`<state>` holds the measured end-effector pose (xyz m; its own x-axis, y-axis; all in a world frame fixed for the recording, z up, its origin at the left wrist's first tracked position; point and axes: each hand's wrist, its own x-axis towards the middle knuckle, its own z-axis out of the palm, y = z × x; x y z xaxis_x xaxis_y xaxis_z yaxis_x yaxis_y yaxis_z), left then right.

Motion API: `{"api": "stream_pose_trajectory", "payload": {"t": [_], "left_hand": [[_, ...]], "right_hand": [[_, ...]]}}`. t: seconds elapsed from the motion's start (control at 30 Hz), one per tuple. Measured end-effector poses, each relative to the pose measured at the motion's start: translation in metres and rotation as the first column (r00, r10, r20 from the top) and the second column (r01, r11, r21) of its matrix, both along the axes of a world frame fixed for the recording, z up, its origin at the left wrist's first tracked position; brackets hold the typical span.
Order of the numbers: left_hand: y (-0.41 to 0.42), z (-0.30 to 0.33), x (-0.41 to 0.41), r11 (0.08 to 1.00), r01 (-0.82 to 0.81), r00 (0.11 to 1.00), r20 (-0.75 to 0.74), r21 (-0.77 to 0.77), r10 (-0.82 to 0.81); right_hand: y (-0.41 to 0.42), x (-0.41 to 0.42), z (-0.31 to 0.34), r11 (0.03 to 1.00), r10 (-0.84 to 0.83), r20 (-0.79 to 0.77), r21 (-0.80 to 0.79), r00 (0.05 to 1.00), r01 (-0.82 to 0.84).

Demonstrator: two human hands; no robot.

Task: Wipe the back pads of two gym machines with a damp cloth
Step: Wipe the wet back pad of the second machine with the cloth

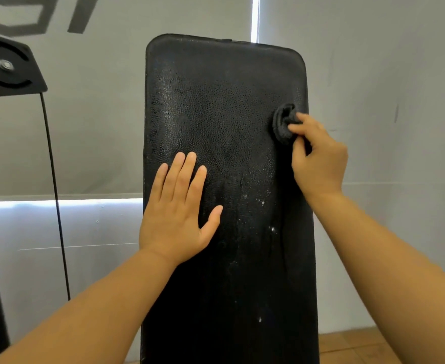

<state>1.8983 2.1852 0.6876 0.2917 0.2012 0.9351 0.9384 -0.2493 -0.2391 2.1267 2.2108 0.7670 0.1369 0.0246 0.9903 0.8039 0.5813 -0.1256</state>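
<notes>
Head view: left hand [176, 216] lay flat, fingers straight, bracing the upright black back pad [224, 106] — right hand [318, 158] pinched a bunched dark cloth [283, 124] against its right edge. Best done with firm overlapping passes — white specks lower down probably needed attention.

Beyond my hands hang grey roller blinds [97, 122], a dark printed shape on the left one (partly cut off). Daylight leaks through a vertical gap [254, 18] above my right hand and a horizontal strip [58, 204] left of my left hand. Black machine plate [8, 67] and cable [54, 185] far left. Wooden floor [352, 348] below my right forearm.
</notes>
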Motion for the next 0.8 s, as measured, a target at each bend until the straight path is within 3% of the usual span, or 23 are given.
{"api": "stream_pose_trajectory", "payload": {"t": [0.2,0.47,0.67,0.8], "left_hand": [[0.001,0.0,0.0,1.0,0.001,1.0,0.0,0.014,-0.001],[0.001,-0.001,0.001,1.0,-0.017,1.0,-0.003,0.011,0.017],[0.001,0.0,0.001,1.0,-0.016,1.0,-0.003,0.017,0.017],[0.001,0.0,0.002,1.0,-0.004,1.0,-0.003,0.02,0.004]], "right_hand": [[0.002,-0.002,0.006,1.0,-0.002,-0.018,-0.007,1.0,0.002],[-0.023,-0.017,-0.077,0.999,-0.044,0.071,0.028,0.997,0.042],[-0.02,-0.014,-0.057,0.994,-0.102,0.152,0.053,0.983,0.095],[-0.013,-0.022,-0.028,0.993,-0.112,0.121,0.059,0.986,0.106]]}}
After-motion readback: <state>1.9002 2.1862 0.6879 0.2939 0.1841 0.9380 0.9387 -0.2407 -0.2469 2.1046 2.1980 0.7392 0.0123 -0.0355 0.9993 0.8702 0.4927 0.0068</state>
